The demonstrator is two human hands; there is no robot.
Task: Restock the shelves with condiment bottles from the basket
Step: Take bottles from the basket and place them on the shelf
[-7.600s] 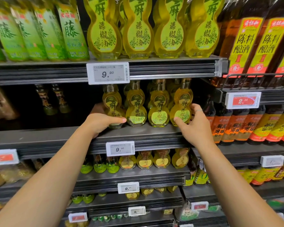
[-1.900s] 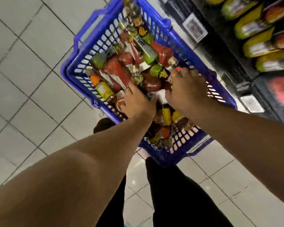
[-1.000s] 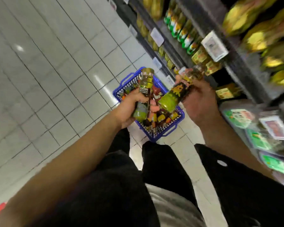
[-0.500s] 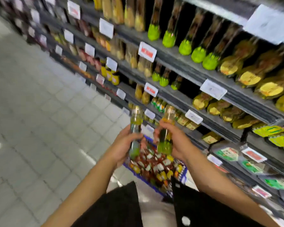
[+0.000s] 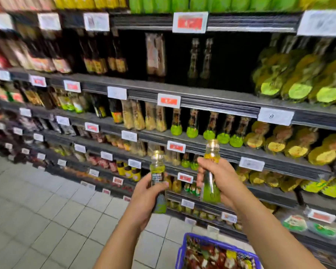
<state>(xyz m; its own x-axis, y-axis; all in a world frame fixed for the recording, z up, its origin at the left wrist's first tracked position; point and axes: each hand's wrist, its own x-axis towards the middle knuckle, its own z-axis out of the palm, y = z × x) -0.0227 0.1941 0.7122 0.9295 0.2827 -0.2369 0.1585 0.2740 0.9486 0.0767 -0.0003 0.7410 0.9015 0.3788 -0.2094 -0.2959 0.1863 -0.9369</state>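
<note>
My left hand point(image 5: 144, 197) grips a slim bottle point(image 5: 158, 171) of yellow-green oil with a dark label, held upright in front of the shelves. My right hand point(image 5: 221, 181) grips a second, similar bottle point(image 5: 211, 183), upright and a little higher. Both bottles have clear caps. The blue basket point(image 5: 179, 253) stands on the floor below my right arm, filled with several mixed condiment bottles. The shelves point(image 5: 202, 100) run across the view; a dark gap on the upper shelf holds two slim bottles point(image 5: 200, 57) at the back.
A row of green-based slim bottles point(image 5: 208, 131) stands on the shelf just above my hands, beside round yellow-labelled oil bottles point(image 5: 275, 144). Price tags point(image 5: 169, 100) line every shelf edge. Light floor tiles point(image 5: 37, 210) stretch to the left.
I have stood up from the basket with a bottle in each hand. The view swung from the floor up to the shelves, and both bottles rose to chest height.
</note>
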